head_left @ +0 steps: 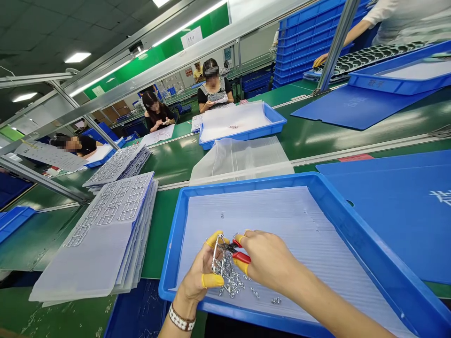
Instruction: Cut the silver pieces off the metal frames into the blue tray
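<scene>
My left hand (200, 274), with yellow finger covers on its thumb and fingertip, grips a shiny silver sprue frame (214, 253). In my right hand (266, 256) is a pair of side cutters (240, 256) with red handles, the fingers wrapped round them. The cutters' dark jaws reach to the frame's upper part. Both hands are over a blue tray (171, 234) lined with a white sheet (282, 211). Small silver parts (230, 281) lie in a loose pile below the hands, with a few others (276, 300) scattered to the right.
Left of the tray stands a stack of sheets (102, 253) carrying more silver frames (128, 202). A blue board (394, 197) lies to the right. Beyond the rail, another blue tray (243, 134) sits on the green bench (317, 141). Several co-workers sit opposite; stacked blue crates (303, 42) stand behind.
</scene>
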A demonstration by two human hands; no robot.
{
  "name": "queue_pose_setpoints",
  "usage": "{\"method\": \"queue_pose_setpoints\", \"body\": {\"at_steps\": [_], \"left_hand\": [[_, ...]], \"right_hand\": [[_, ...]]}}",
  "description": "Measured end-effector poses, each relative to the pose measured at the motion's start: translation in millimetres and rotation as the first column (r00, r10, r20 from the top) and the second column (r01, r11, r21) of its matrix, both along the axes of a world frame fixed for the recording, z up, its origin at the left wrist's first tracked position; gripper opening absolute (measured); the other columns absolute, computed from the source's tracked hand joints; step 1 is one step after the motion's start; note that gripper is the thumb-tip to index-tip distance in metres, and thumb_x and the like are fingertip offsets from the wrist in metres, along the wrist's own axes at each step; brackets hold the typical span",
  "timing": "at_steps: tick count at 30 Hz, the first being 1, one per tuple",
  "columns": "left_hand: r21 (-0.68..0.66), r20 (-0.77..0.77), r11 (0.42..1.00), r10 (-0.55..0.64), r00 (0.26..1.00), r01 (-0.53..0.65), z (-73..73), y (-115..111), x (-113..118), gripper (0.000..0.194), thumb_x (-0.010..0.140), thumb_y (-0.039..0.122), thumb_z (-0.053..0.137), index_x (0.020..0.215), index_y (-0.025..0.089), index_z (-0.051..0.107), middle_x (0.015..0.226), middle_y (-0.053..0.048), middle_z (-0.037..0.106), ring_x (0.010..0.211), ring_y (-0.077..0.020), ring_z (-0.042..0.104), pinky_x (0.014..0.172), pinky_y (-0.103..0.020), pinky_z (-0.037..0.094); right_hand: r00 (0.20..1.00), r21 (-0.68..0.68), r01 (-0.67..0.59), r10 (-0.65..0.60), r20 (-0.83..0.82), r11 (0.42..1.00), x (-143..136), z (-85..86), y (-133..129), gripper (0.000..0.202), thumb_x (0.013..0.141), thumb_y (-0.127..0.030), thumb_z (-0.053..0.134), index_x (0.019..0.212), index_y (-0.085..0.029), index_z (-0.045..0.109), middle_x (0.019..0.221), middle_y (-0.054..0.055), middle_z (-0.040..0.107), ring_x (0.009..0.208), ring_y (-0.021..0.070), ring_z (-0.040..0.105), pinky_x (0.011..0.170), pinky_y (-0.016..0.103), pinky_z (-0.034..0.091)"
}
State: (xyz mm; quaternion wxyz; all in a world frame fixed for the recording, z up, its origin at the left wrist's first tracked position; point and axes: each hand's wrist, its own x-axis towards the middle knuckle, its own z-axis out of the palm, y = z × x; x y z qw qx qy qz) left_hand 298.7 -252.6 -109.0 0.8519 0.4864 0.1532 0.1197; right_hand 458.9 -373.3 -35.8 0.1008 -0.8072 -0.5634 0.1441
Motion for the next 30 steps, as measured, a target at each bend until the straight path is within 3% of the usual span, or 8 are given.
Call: {"method": "queue_pose_setpoints", "body": {"at_steps": [6, 12, 23, 30], "left_hand": [[0.021, -0.011, 1.000, -0.016, 1.000, 0.016, 3.0, 0.7, -1.6, 0.094, 0.051, 0.028, 0.088, 0.136, 0.026, 0.049, 0.136, -0.010, 0.052, 0.132, -0.0352, 0.037, 0.114, -0.046, 0.023], [-0.028, 0.007, 0.998, 0.061, 0.998, -0.061, 10.4, 1.6, 0.1, 0.087, 0.053, 0.030, 0.087, 0.133, 0.025, 0.053, 0.132, -0.009, 0.055, 0.133, -0.0341, 0.037, 0.116, -0.044, 0.017], [-0.009, 0.056, 0.997, 0.076, 0.996, -0.076, -1.9, 5.6, 1.7, 0.090, 0.055, 0.029, 0.086, 0.136, 0.024, 0.048, 0.135, -0.011, 0.053, 0.132, -0.0342, 0.039, 0.114, -0.045, 0.021], [-0.001, 0.031, 0.997, 0.077, 0.997, -0.077, 4.1, 3.9, 1.2, 0.091, 0.054, 0.027, 0.086, 0.136, 0.026, 0.048, 0.136, -0.010, 0.053, 0.136, -0.0346, 0.034, 0.111, -0.044, 0.027]], "right_hand": [[1.000, -0.038, -0.013, 0.012, -0.018, 0.999, 1.7, 3.2, 0.3, 0.018, 0.081, -0.029, 0.056, 0.084, -0.018, 0.069, 0.080, 0.009, 0.071, 0.069, 0.0249, 0.068, 0.056, 0.030, 0.040], [1.000, -0.009, 0.005, -0.005, 0.016, 1.000, 0.8, -1.1, -1.3, 0.020, 0.083, -0.032, 0.055, 0.085, -0.017, 0.068, 0.081, 0.010, 0.071, 0.071, 0.0254, 0.068, 0.058, 0.031, 0.042], [0.998, 0.036, -0.049, 0.050, -0.024, 0.998, -18.3, 8.2, -1.8, 0.018, 0.081, -0.031, 0.058, 0.087, -0.016, 0.067, 0.082, 0.012, 0.070, 0.079, 0.0270, 0.067, 0.067, 0.033, 0.047], [0.998, 0.031, -0.056, 0.057, -0.018, 0.998, -18.1, 11.1, -1.4, 0.018, 0.082, -0.029, 0.057, 0.087, -0.016, 0.067, 0.083, 0.011, 0.070, 0.078, 0.0278, 0.067, 0.067, 0.035, 0.047]]}}
